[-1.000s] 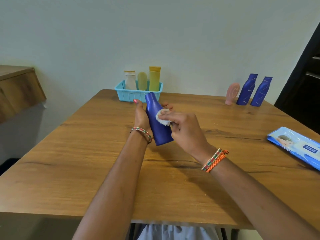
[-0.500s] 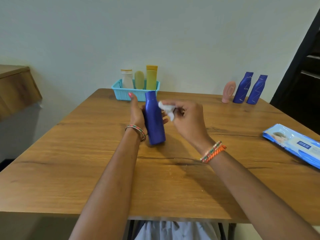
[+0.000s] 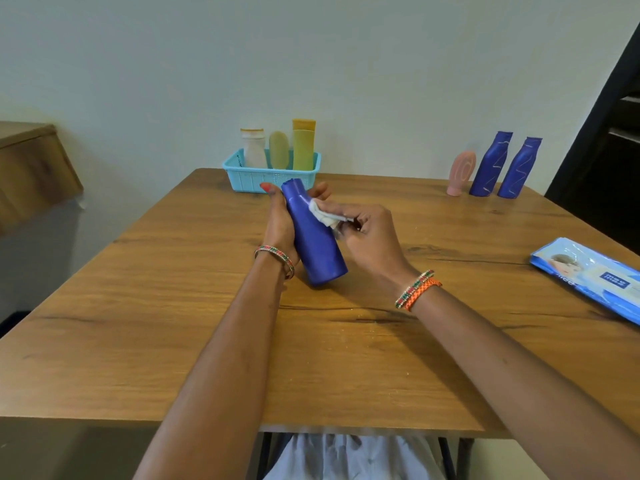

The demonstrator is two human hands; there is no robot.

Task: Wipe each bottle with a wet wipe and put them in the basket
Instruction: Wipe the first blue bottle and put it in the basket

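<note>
Three bottles already stand in the pale blue plastic basket (image 3: pixel 270 176) at the far edge of the wooden surface (image 3: pixel 173 306), seen from the head camera: a white bottle (image 3: pixel 254 148), a rounded olive-green bottle (image 3: pixel 278 150) and a tall yellow tube-shaped bottle (image 3: pixel 303 144). Nearer the camera, the left hand (image 3: pixel 280 226) wraps its fingers and thumb round the back of a plain dark blue plastic bottle (image 3: pixel 313 233), lifted clear of the surface or barely touching it; which, the view does not settle. The right hand (image 3: pixel 367 237) pinches a folded white wet wipe (image 3: pixel 323 213) between curled fingers and presses it on the bottle's shoulder, just below the neck.

The wiping step appears to be in hand, with this bottle the fourth of seven. Its long axis runs on a slant: the cap end points up and away, towards the basket, leaning to the person's left, while the flat base points down and towards the person's right.

Next, by the look of it, the wipe should be drawn along the slanted body to the base; then the bottle must be stood in the basket's free space.

Well apart, at the far right, a pink rounded bottle (image 3: pixel 460 173) and two dark blue patterned bottles (image 3: pixel 490 164) (image 3: pixel 519 168) wait, touching or nearly so. A blue pack of wet wipes (image 3: pixel 588 275) lies flat at the right edge.
</note>
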